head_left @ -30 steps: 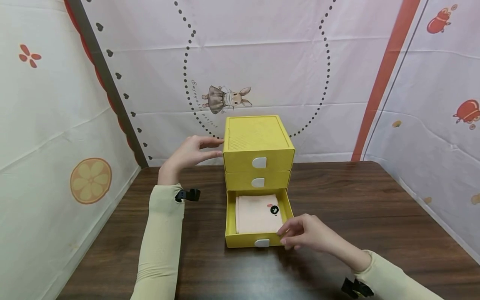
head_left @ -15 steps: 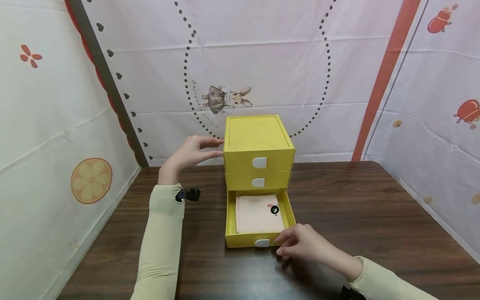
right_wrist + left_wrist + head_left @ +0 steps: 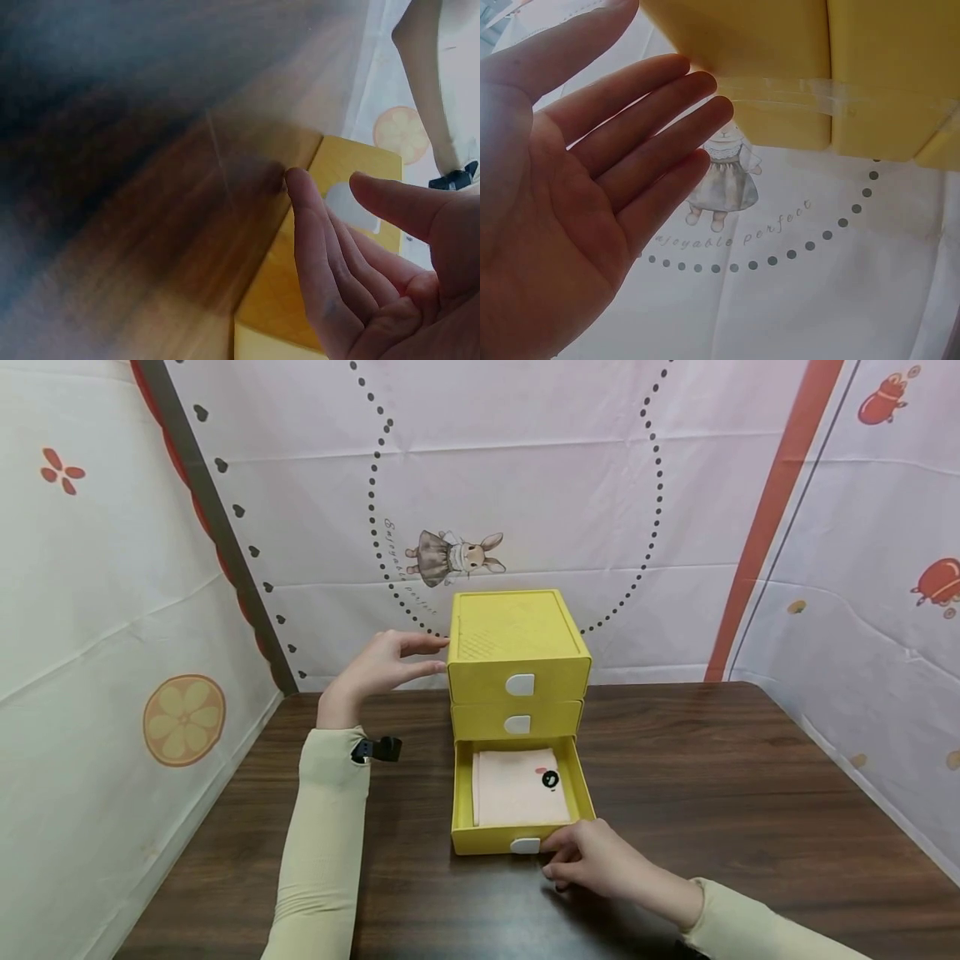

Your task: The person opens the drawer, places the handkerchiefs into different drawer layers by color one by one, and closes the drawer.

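Note:
A yellow drawer unit (image 3: 517, 627) stands on the table with its bottom drawer (image 3: 483, 841) pulled out. Inside that drawer lies a folded pale pink cloth (image 3: 510, 789) with a round black face on one corner. My left hand (image 3: 373, 665) is at the unit's upper left side, fingertips right at the wall; the left wrist view shows its fingers (image 3: 652, 112) straight. My right hand (image 3: 603, 862) is at the drawer's front right, fingertips close beside the white pull tab (image 3: 525, 845). In the right wrist view the thumb (image 3: 401, 206) stands apart from the extended fingers.
Two upper drawers with white tabs (image 3: 519, 685) are closed. Clear tape (image 3: 780, 94) runs across the unit's side. The dark wooden table (image 3: 690, 777) extends around the unit, with a printed cloth backdrop (image 3: 525, 468) behind and at both sides.
My right hand has moved left and slightly down along the drawer front, to beside the white tab. My left hand, the unit and the pink cloth have stayed in place.

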Demonstrator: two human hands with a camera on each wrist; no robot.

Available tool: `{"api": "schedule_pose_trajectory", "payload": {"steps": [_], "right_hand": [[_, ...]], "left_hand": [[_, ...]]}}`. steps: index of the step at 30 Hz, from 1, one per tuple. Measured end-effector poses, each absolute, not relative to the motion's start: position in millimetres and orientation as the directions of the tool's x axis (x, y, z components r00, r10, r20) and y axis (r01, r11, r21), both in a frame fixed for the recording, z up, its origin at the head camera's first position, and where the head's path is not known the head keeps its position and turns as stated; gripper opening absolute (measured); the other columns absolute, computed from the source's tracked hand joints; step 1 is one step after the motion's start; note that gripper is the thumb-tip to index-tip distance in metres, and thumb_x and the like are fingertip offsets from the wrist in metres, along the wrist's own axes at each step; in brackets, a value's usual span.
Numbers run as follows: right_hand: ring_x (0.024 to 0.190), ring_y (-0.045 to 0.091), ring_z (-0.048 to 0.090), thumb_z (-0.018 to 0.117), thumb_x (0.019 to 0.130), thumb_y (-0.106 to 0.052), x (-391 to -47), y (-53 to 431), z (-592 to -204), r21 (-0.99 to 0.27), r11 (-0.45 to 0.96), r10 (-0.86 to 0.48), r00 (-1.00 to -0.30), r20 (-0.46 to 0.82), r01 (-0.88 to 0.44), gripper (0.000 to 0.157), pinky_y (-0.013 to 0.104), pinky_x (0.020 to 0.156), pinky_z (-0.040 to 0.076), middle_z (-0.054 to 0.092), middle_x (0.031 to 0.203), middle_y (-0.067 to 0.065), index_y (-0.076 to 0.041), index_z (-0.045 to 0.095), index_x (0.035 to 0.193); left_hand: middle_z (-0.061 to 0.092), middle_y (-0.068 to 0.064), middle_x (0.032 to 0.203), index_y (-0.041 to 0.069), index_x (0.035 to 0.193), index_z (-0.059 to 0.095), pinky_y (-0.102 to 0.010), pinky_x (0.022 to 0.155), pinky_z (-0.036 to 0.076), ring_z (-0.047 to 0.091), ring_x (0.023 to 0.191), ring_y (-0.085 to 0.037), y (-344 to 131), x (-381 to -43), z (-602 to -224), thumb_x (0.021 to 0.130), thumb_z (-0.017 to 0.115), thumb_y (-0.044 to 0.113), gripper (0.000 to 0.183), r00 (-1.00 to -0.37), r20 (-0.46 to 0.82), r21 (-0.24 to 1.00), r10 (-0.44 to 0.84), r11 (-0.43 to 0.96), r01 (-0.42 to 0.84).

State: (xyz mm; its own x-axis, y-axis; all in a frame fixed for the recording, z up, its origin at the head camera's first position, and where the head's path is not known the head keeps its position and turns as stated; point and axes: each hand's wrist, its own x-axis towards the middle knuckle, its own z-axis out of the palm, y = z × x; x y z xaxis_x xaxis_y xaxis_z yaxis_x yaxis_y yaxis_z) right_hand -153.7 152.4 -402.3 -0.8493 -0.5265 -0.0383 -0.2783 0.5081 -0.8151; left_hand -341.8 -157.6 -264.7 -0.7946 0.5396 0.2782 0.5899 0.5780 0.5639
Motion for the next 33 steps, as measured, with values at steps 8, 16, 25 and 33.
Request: {"api": "schedule_pose_trajectory", "payload": {"steps": [8, 16, 25, 33], "right_hand": [[0.062, 0.010, 0.067, 0.070, 0.084, -0.010, -157, 151, -404, -0.778, 0.546, -0.510, -0.860, -0.014, -0.311, 0.013, 0.019, 0.054, 0.051, 0.073, 0.075, 0.005, -0.001, 0.072, 0.094], [0.063, 0.001, 0.065, 0.071, 0.083, -0.012, -160, 149, -405, -0.737, 0.586, -0.477, -0.878, 0.024, -0.338, 0.010, 0.018, 0.055, 0.049, 0.073, 0.073, 0.001, -0.005, 0.074, 0.090], [0.061, 0.004, 0.065, 0.072, 0.083, -0.013, -166, 148, -408, -0.721, 0.606, -0.435, -0.899, 0.052, -0.336, 0.007, 0.018, 0.055, 0.049, 0.073, 0.073, -0.002, -0.008, 0.075, 0.087], [0.065, 0.001, 0.065, 0.073, 0.081, -0.014, -174, 146, -412, -0.707, 0.620, -0.395, -0.914, 0.095, -0.341, 0.006, 0.017, 0.058, 0.050, 0.073, 0.073, -0.004, -0.009, 0.075, 0.085]], "left_hand": [[0.059, -0.001, 0.131, 0.020, 0.130, 0.059, -0.043, 0.104, 0.043, 0.053, 0.124, -0.019, -158, -341, -265, 0.085, 0.068, 0.044, 0.051, -0.792, 0.278, 0.568, 0.543, 0.572, 0.591], [0.059, -0.001, 0.132, 0.023, 0.129, 0.060, -0.044, 0.105, 0.041, 0.052, 0.125, -0.019, -158, -341, -264, 0.084, 0.067, 0.049, 0.053, -0.795, 0.278, 0.570, 0.539, 0.573, 0.589], [0.059, 0.000, 0.132, 0.024, 0.128, 0.060, -0.044, 0.106, 0.041, 0.052, 0.125, -0.019, -158, -340, -264, 0.083, 0.067, 0.050, 0.053, -0.795, 0.279, 0.573, 0.539, 0.570, 0.588], [0.060, 0.001, 0.131, 0.025, 0.128, 0.060, -0.042, 0.106, 0.041, 0.052, 0.125, -0.018, -157, -341, -264, 0.082, 0.067, 0.052, 0.054, -0.796, 0.280, 0.561, 0.536, 0.582, 0.589]]}}
